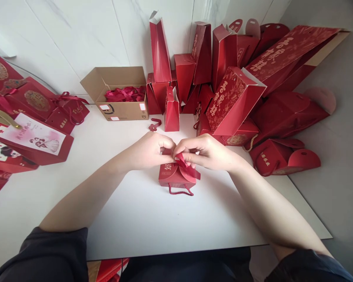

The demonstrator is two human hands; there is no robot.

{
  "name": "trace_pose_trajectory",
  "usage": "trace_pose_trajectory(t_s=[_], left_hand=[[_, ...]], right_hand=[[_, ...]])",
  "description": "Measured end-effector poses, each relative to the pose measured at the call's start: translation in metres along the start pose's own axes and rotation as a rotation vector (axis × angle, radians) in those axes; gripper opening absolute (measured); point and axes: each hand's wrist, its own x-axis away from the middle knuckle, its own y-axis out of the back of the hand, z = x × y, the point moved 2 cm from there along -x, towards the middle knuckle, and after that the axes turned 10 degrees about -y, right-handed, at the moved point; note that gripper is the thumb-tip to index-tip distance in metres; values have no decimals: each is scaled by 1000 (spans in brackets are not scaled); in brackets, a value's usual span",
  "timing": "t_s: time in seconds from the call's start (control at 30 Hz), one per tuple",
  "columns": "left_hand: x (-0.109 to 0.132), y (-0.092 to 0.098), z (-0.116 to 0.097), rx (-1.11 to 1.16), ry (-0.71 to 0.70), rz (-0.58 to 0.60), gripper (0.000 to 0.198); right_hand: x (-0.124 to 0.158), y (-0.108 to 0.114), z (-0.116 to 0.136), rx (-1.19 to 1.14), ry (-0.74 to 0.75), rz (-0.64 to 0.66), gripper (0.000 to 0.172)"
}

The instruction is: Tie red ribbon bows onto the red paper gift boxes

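A small red gift box (176, 179) with gold lettering and a twisted cord handle (181, 192) stands on the white table in front of me. Over its top, my left hand (157, 150) and my right hand (204, 152) meet with fingers pinched on a red ribbon (181, 159). One ribbon end hangs over the box's right side. The fingers partly cover the ribbon, so the form of any knot is hidden. A small red flower-ended strip (154, 125) lies on the table just beyond my left hand.
A cardboard box (123, 111) of red ribbons (125, 94) stands at the back. Red boxes (232, 100) crowd the back right. Several decorated red boxes (37, 100) and a picture card (35, 135) occupy the left. The white table's (164, 231) front edge is near my body.
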Motion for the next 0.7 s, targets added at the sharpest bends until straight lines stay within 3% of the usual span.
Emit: trace_pose_trajectory(t_s=[0.17, 0.47, 0.7], left_hand=[[-1, -2, 3, 35, 47, 33, 12], [-9, -12, 16, 467, -29, 166, 18], [-8, -12, 17, 499, 55, 165, 16]], right_hand=[[-1, -1, -4, -58, -46, 2, 12], [-3, 1, -12, -49, -25, -31, 12], [-4, 0, -13, -11, -7, -60, 12]])
